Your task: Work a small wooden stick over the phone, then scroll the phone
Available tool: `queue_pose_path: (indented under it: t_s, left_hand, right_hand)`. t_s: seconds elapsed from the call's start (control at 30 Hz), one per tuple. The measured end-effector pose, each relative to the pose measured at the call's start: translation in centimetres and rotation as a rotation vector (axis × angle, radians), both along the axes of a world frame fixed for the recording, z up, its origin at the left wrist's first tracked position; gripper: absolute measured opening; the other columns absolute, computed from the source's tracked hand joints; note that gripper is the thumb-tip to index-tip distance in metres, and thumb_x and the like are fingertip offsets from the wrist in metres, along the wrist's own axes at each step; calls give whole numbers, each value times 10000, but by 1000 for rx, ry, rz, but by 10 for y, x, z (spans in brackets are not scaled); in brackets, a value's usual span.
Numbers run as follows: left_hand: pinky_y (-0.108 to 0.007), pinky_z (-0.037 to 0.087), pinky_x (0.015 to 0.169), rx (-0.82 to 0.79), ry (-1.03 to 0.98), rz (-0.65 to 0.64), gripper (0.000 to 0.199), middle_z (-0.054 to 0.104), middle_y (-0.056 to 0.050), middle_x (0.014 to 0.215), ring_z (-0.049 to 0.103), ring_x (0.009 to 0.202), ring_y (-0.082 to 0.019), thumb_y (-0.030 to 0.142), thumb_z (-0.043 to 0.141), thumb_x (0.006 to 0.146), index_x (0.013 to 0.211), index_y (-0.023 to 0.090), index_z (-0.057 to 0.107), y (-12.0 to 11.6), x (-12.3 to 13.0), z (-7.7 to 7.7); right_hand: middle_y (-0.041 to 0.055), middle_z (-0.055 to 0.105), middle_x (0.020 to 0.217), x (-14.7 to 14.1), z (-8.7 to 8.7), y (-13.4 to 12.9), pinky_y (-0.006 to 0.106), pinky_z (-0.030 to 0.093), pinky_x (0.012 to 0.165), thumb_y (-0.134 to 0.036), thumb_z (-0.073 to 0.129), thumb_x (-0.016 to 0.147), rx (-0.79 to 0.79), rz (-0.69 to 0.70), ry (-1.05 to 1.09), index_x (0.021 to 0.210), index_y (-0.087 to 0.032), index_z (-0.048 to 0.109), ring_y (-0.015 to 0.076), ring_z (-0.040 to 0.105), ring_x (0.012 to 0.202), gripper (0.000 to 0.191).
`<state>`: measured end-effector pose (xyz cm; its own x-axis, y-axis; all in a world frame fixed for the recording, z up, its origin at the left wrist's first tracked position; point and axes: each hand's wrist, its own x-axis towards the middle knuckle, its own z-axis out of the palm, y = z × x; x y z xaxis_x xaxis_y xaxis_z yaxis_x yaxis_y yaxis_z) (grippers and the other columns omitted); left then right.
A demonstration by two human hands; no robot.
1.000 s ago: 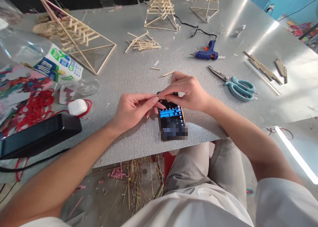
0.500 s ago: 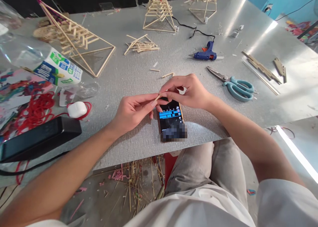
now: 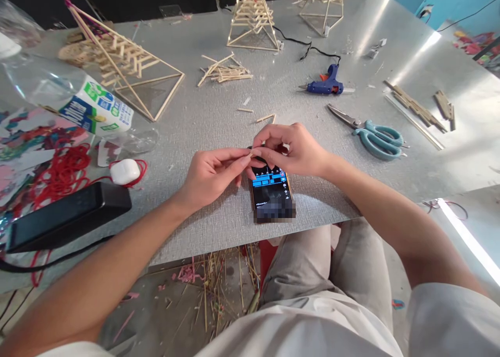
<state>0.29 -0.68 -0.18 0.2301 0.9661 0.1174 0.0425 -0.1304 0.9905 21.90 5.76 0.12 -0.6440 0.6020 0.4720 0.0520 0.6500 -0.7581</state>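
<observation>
Since the earlier frame, the short wooden stick (image 3: 252,153) has been lowered slightly and levelled. It is pinched at its ends between the fingertips of the left hand (image 3: 213,175) and right hand (image 3: 291,149), above the smartphone (image 3: 271,188) near the table's front edge (image 3: 219,242). Judged light, stiff, brittle; best gripped near the ends, lightly. Teal scissors (image 3: 377,137) and a blue glue gun (image 3: 326,85) lie toward the right edge; a stick pyramid (image 3: 125,71) is noted toward the far left corner.
</observation>
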Motion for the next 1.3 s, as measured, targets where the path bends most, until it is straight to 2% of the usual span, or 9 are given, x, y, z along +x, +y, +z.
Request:
queue_pose_path:
  t_s: [0.27,0.47,0.73,0.93,1.03,1.17,1.3]
  left_hand:
    - [-245,563,503,17,-44,-68,318,843,-149,1074,760,754,-194,391,764,955,1177,171,822,-1,2,0]
    - [-256,573,516,-4,-71,-72,407,843,-153,1066,759,753,-202,384,790,937,1281,167,782,-1,2,0]
    - [-272,613,586,35,-95,-164,557,799,-164,1270,776,880,-214,325,700,1021,1552,203,588,-1,-5,-5]
    - [-285,635,642,63,-49,-159,623,768,-172,1342,782,950,-222,324,675,1041,1624,213,484,0,-4,-7]
    - [-272,631,605,32,-39,-80,590,801,-165,1259,780,919,-214,381,710,1018,1556,192,564,1,-1,-7]
    - [-238,581,490,-49,-9,62,399,839,-155,1060,738,754,-174,437,775,958,1211,129,785,2,2,-5]
    - [-229,533,404,-97,4,159,348,841,-133,943,703,634,-156,441,847,885,1042,131,824,3,1,-5]
  right_hand:
    - [-67,630,580,3,-2,4,179,389,513,-307,705,1002,-22,-4,58,1070,-119,720,48,549,490,200]
    - [-49,629,585,1,-2,3,183,370,501,-301,691,1017,-33,-24,65,963,-120,742,41,501,492,196]
    - [-68,591,565,1,-3,7,176,348,491,-291,709,1012,-86,-22,89,980,-118,736,39,476,490,178]
    - [-70,583,564,2,-2,8,176,350,482,-264,720,995,-101,-47,78,983,-115,744,43,478,487,152]
    - [-72,581,554,3,-1,9,180,336,476,-260,718,994,-72,-78,89,973,-112,744,40,454,477,151]
    - [-85,542,563,5,-1,9,186,336,493,-229,718,989,35,-118,96,941,-124,740,37,424,493,118]
    - [-95,483,580,5,-2,9,195,326,518,-203,719,983,174,-140,96,927,-123,748,32,373,513,103]
